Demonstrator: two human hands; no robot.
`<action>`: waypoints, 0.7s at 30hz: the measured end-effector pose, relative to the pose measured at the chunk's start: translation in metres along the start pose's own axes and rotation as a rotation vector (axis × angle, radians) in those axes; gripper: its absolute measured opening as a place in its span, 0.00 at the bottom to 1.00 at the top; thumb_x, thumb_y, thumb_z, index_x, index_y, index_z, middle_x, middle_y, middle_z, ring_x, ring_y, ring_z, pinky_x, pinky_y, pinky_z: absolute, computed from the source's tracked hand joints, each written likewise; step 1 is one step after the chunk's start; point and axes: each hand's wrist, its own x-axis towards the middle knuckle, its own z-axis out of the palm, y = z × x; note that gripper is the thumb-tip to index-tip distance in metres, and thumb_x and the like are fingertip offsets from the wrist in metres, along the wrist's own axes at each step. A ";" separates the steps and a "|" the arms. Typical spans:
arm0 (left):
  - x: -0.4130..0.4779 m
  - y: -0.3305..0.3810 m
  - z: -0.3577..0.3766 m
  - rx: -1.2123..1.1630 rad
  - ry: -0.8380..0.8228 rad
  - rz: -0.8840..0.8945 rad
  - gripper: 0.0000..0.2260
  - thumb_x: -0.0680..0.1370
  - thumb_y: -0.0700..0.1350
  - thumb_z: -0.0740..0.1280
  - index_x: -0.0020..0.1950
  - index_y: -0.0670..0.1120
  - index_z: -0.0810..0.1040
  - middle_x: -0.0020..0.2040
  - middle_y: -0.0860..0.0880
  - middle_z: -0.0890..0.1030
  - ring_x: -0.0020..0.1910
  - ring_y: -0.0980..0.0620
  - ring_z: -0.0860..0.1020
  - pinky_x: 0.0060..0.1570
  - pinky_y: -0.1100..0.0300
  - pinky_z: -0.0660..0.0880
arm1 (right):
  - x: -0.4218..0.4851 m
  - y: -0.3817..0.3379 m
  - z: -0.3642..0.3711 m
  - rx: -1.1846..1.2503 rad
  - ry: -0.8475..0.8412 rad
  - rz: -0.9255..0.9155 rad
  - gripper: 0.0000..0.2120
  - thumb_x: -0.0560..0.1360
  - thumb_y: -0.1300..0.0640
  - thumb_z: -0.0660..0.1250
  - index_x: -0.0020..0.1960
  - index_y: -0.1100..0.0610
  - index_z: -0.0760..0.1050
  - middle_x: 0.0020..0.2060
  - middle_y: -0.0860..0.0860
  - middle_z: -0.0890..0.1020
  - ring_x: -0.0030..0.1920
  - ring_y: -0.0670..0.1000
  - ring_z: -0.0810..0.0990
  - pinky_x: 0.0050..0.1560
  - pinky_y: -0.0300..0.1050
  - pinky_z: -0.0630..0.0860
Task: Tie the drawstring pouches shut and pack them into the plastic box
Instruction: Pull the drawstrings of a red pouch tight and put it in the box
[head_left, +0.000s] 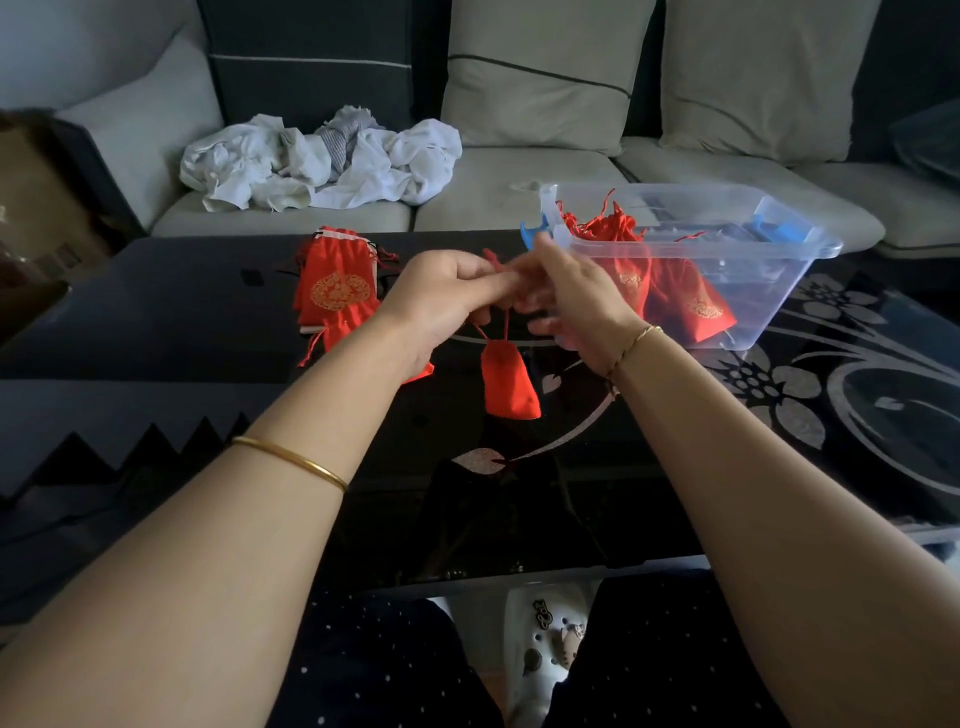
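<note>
A small red drawstring pouch (509, 382) hangs by its red cords just above the black table. My left hand (441, 304) pinches the cords from the left, fingers curled. My right hand (569, 293) works the same cords from the right; its fingers are blurred. A pile of flat red pouches (335, 291) with gold emblems lies on the table to the left of my hands. The clear plastic box (769, 291) stands to the right, with several red pouches (685, 296) inside it.
The black glass table (779, 395) has a silver flower pattern on its right side. Behind it is a grey sofa with crumpled white cloth (322, 161). A blue clip (532, 234) sits at the box's left end. My knees and a white shoe show below the table's near edge.
</note>
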 end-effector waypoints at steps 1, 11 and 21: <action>0.000 0.000 -0.001 -0.012 0.000 0.000 0.04 0.75 0.45 0.70 0.42 0.47 0.82 0.33 0.53 0.79 0.27 0.62 0.71 0.30 0.73 0.67 | -0.001 0.004 -0.001 -0.065 -0.040 0.044 0.20 0.81 0.47 0.51 0.39 0.54 0.75 0.36 0.49 0.79 0.40 0.48 0.76 0.44 0.46 0.72; 0.002 -0.005 -0.002 -0.084 0.064 -0.026 0.07 0.75 0.37 0.68 0.44 0.48 0.82 0.38 0.53 0.82 0.30 0.62 0.75 0.33 0.71 0.71 | -0.005 0.006 -0.012 -0.050 -0.232 0.207 0.16 0.78 0.56 0.60 0.33 0.56 0.69 0.28 0.50 0.72 0.30 0.47 0.74 0.37 0.42 0.71; -0.001 -0.010 0.005 0.565 0.113 0.447 0.11 0.73 0.38 0.68 0.53 0.49 0.81 0.44 0.54 0.81 0.47 0.53 0.79 0.50 0.57 0.75 | 0.003 0.021 0.003 0.038 -0.107 0.028 0.09 0.79 0.63 0.57 0.51 0.58 0.76 0.41 0.54 0.80 0.42 0.52 0.80 0.45 0.47 0.77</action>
